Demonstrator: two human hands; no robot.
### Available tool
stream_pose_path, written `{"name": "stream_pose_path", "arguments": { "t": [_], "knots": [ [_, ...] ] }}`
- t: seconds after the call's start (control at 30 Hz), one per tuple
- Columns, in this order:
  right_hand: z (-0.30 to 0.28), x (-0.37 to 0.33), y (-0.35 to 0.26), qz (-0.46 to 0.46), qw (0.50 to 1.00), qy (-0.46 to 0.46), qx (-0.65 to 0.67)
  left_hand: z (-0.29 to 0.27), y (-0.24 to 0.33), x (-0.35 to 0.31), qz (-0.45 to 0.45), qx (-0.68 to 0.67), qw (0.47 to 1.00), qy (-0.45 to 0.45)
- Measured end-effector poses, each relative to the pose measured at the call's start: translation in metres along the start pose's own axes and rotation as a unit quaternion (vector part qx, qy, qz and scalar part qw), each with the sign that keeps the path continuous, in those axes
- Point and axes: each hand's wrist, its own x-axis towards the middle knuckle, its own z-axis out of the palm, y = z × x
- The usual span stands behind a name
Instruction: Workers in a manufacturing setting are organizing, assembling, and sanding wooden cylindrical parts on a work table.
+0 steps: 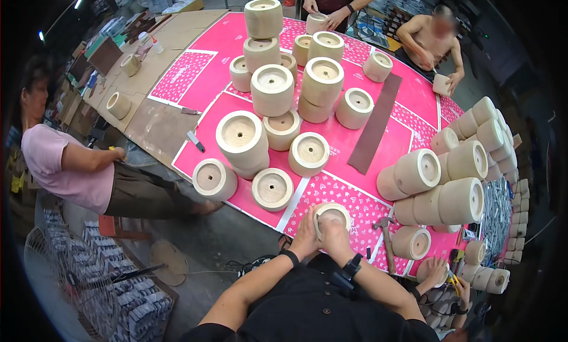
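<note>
At the table's near edge I hold a pale round wooden piece [347,212], hollowed on top with a raised rim. My left hand [305,234] is wrapped around its left side. My right hand [335,238] reaches over the near rim, its fingers bent down into the hollow; whether they pinch something small there is hidden. Just right of my hands lies a hammer [387,241] with a wooden handle. Beyond them, similar wooden cylinders [272,190] stand upright, each with a small hole in its recessed middle.
A table covered in pink patterned sheets [349,191] holds stacked cylinders and a long brown strip [376,123]. More cylinders [441,203] lie on their sides at right. A scraper [196,141] lies at left. Co-workers are around the table; one's hand [436,271] is close at lower right.
</note>
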Motion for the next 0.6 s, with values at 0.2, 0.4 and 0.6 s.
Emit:
{"name": "stream_pose_path", "arguments": {
  "t": [0.2,0.4,0.6],
  "knots": [
    [-0.041,-0.01,0.054,-0.14,0.975,-0.153,-0.074,-0.015,0.022,0.008,0.004,-0.017,1.0,-0.019],
    [-0.053,0.014,0.052,-0.311,0.887,-0.105,-0.324,-0.013,0.021,0.009,0.005,0.018,0.999,-0.042],
    [-0.03,-0.003,0.021,-0.197,0.918,-0.199,-0.282,-0.012,0.018,0.005,-0.005,0.002,1.0,-0.015]
  ]
}}
